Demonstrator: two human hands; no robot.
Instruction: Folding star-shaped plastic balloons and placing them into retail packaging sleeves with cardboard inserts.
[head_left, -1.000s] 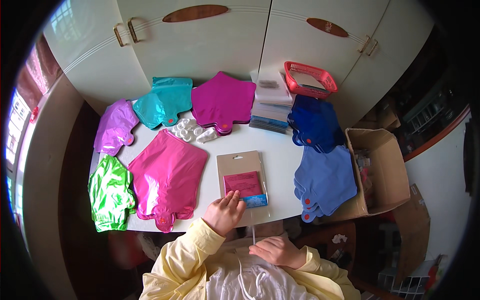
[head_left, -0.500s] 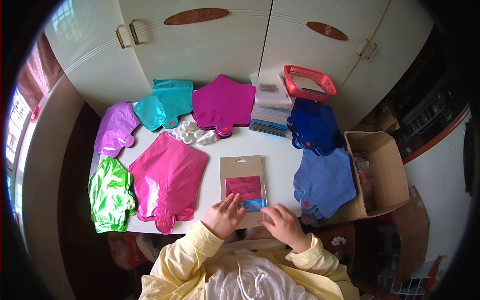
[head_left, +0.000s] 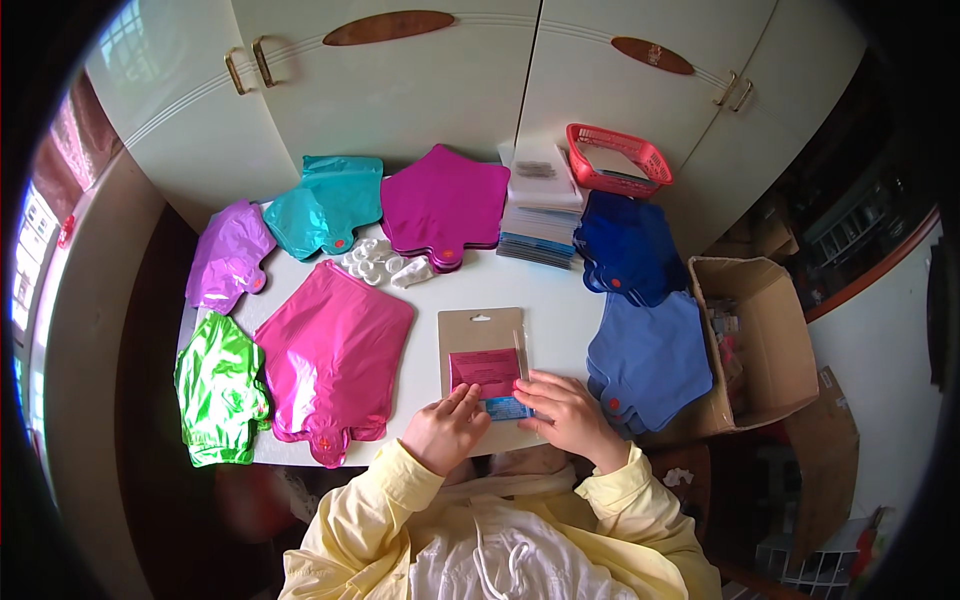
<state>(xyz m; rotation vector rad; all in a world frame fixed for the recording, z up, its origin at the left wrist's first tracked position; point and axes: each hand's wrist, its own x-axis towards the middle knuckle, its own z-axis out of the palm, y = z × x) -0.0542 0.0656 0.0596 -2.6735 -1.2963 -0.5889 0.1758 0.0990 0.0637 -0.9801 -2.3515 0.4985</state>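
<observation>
Now both hands — left hand [head_left: 447, 428], right hand [head_left: 563, 412] — press packet [head_left: 487, 372].

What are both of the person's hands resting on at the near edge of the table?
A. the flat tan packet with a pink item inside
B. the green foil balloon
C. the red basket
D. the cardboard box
A: the left hand and the right hand both lie on the lower end of the flat tan packet, apart from the other things.

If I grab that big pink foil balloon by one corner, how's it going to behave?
The pink foil balloon lies flat and uninflated on the white table, so it would probably droop rather than hold its shape. It looks thin, likely very light. Its glossy, wrinkled surface suggests it may slip between fingers and crease easily.
</observation>
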